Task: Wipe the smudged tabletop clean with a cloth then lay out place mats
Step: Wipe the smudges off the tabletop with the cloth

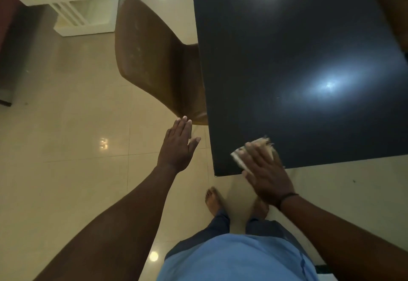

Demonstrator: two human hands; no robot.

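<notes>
A dark glossy tabletop fills the upper right, with a hazy light patch near its middle right. My right hand lies flat with straight fingers on a pale cloth at the table's near left corner, pressing it against the surface. The cloth's frayed edge shows beyond my fingertips; most of it is hidden under the hand. My left hand hovers with straight fingers over the floor, left of the table corner, holding nothing. No place mats are in view.
A brown chair is tucked at the table's left side, its seat corner just beyond my left fingertips. Another brown chair shows at the right edge. A white cabinet stands at the far left. My bare feet stand on cream tiles.
</notes>
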